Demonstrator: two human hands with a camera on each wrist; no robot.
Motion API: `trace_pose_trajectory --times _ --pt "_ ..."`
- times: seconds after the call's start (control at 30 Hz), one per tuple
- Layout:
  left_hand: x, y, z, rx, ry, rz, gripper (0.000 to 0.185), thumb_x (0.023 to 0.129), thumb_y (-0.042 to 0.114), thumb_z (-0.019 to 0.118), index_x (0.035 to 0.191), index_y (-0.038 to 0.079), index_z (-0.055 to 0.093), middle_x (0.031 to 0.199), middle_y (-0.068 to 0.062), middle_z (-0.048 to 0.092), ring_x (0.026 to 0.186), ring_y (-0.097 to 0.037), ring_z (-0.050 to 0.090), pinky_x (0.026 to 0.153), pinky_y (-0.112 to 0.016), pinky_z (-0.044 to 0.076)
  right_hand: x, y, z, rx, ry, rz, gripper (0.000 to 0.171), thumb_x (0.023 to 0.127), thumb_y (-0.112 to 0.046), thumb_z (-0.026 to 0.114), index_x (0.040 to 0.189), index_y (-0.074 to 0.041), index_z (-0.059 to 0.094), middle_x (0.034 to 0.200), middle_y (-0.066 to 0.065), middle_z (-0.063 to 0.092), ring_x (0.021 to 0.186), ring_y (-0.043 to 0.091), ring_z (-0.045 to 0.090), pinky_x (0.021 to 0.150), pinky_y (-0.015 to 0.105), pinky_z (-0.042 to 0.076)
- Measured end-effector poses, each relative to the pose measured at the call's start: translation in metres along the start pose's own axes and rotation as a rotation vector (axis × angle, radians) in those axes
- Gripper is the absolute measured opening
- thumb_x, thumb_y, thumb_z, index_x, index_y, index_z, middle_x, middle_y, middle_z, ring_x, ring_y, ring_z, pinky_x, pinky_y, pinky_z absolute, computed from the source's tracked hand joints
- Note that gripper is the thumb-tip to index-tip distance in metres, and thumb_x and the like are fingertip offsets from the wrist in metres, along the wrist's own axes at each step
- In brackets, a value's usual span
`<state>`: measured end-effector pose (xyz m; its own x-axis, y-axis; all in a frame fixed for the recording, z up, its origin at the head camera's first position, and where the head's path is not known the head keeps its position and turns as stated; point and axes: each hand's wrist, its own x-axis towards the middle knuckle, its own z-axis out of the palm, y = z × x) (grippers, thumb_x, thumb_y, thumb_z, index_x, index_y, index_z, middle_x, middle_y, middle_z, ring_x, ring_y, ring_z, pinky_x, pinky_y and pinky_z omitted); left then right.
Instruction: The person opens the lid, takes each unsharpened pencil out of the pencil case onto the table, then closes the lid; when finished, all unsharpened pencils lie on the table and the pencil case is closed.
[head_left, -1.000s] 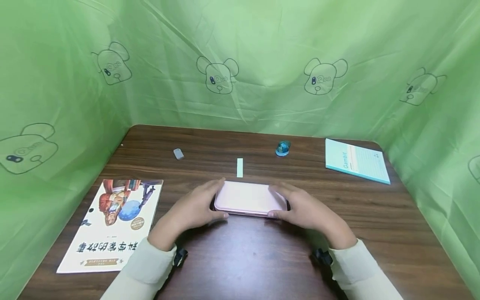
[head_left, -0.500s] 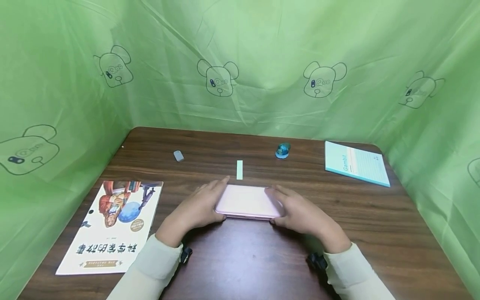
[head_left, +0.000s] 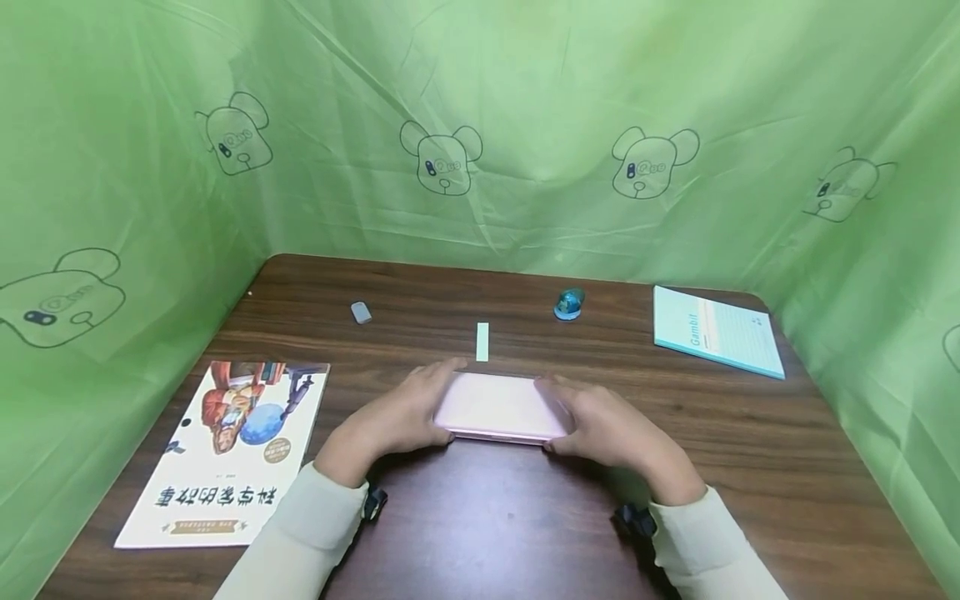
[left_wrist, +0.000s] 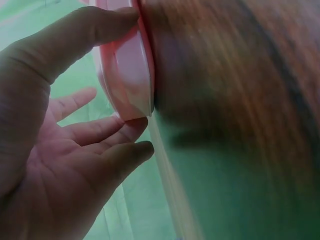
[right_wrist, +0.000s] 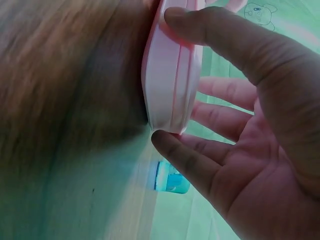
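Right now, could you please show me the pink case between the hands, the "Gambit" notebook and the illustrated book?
Pink case [head_left: 501,405]: head view, middle of its top face.
"Gambit" notebook [head_left: 717,332]: head view, middle of its cover.
Illustrated book [head_left: 227,459]: head view, middle of its cover.

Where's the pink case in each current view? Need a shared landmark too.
Head: just below centre, between the left hand and right hand: pink case.
Left wrist: top, left of centre, running off the top edge: pink case.
Right wrist: top, around the middle of the width, also cut by the top edge: pink case.
Shared landmark: green cloth, visible in all three.
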<state>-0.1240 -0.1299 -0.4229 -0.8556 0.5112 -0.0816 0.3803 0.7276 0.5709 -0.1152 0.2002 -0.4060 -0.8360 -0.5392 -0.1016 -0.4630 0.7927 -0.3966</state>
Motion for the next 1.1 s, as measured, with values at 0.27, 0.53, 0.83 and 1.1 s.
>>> trace_pose_trajectory --times 0.27,0.53,0.83,1.1 --pt "0.0 0.001 0.002 0.008 0.013 -0.003 0.095 0.08 0.01 0.094 0.161 0.007 0.044 0.159 -0.017 0.059 0.147 -0.037 0.054 0.125 -0.054 0.048 0.003 0.004 0.0 0.014 -0.038 -0.001 0.086 0.092 -0.026 0.093 0.166 -0.009 0.052 0.169 0.026 0.052 0.152 0.042 0.058 0.12 0.059 0.053" --pt "0.001 0.001 0.001 0.018 0.017 0.025 0.086 0.08 0.012 0.095 0.153 0.007 0.048 0.152 -0.016 0.062 0.142 -0.036 0.057 0.123 -0.054 0.049 0.003 0.01 -0.005 0.036 -0.035 -0.034 0.082 0.09 -0.024 0.09 0.164 -0.01 0.056 0.168 0.025 0.052 0.134 0.032 0.071 0.112 0.051 0.06" --pt "0.003 -0.002 -0.004 -0.028 -0.015 -0.005 0.102 0.08 0.016 0.101 0.163 0.004 0.043 0.164 -0.02 0.055 0.154 -0.04 0.052 0.131 -0.058 0.042 -0.004 0.023 -0.018 0.202 -0.089 -0.036 0.068 0.104 -0.043 0.08 0.162 -0.015 0.059 0.169 0.014 0.055 0.138 0.024 0.062 0.112 0.047 0.056" --pt "0.001 -0.011 -0.009 -0.08 -0.008 -0.092 0.13 0.077 0.041 0.105 0.173 0.0 0.027 0.172 -0.025 0.047 0.161 -0.046 0.044 0.135 -0.061 0.035 -0.003 0.033 -0.026 0.298 0.067 -0.034 0.036 0.114 -0.034 0.065 0.144 -0.018 0.077 0.137 -0.001 0.08 0.132 0.023 0.074 0.113 0.056 0.059"
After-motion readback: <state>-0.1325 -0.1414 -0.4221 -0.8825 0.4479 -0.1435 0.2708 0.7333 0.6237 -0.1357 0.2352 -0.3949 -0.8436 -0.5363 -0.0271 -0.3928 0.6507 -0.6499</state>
